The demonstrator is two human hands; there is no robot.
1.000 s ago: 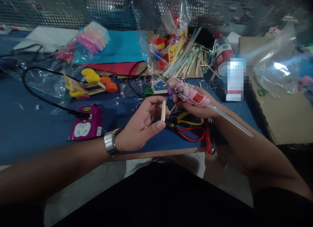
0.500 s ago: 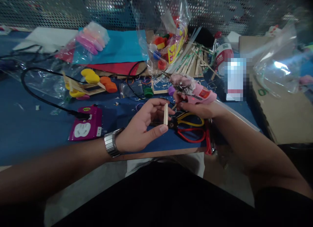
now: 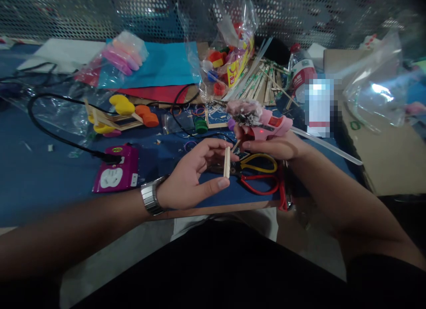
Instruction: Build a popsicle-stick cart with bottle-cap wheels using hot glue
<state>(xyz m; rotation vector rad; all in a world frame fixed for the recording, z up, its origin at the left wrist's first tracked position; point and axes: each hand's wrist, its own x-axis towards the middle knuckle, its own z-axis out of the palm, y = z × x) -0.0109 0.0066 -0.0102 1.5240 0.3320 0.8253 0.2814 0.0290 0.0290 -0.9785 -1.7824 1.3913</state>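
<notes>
My left hand (image 3: 196,176), with a metal watch at the wrist, pinches a short pale wooden stick piece (image 3: 226,162) between thumb and fingers, held nearly upright. My right hand (image 3: 269,145) is wrapped round a pink hot glue gun (image 3: 268,122), whose nozzle points left above the left hand's fingers. A clear glue stick (image 3: 328,145) juts from the back of the gun. A thin wooden stick (image 3: 236,145) also shows by the right fingers; its far end is hidden. Below the hands lie scissors (image 3: 259,184) with yellow and red handles.
A purple power socket (image 3: 116,169) with a black cable sits at left. Behind it stands a stick frame with yellow and orange caps (image 3: 123,105). Loose wooden sticks (image 3: 262,89), a bottle (image 3: 301,73), a blurred-out phone (image 3: 319,107) and cardboard (image 3: 376,153) lie behind and right.
The glue gun has turned a little, so its rear glue stick now shows farther out to the right. The wooden piece in my left hand has dropped slightly.
</notes>
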